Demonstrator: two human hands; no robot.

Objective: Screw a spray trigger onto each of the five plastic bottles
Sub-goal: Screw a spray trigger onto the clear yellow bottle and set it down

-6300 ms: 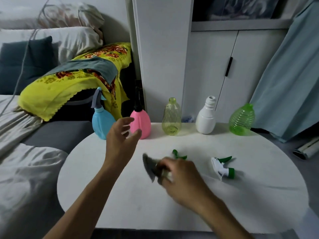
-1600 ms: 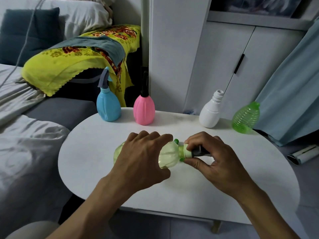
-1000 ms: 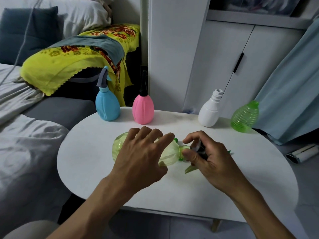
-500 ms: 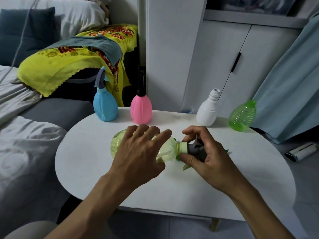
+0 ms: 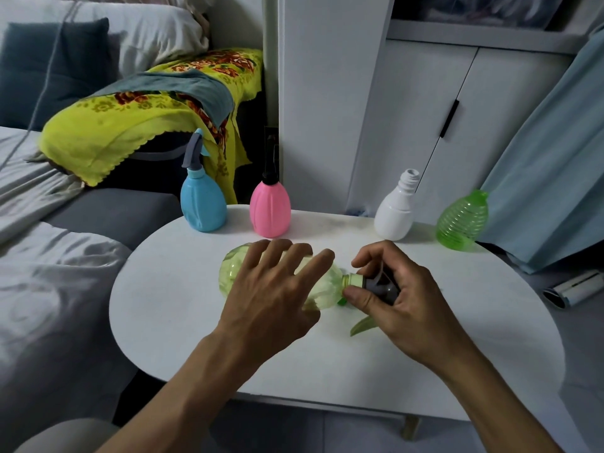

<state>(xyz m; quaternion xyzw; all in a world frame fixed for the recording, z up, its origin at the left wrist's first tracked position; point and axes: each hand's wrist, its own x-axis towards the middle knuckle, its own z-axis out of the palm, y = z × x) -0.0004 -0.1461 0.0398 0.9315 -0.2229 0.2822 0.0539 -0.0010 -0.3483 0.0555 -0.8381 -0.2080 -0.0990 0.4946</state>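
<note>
Lying sideways mid-table (image 5: 170,308): yellow bottle (image 5: 235,273), pinned under the spread, nearly straight left hand (image 5: 271,295) to stop rolling. At its neck, right hand (image 5: 402,302) curled around the grey trigger (image 5: 380,284), probably twisting it tight.

Bare table (image 5: 170,305) to the outside of left hand (image 5: 271,295) and nearer than both hands. Beyond left hand: blue bottle (image 5: 203,204) & pink bottle (image 5: 270,209) block. Beyond right hand (image 5: 402,299): white bottle (image 5: 394,212), green bottle (image 5: 462,222). Gap btw pink & white bottles passable.
</note>
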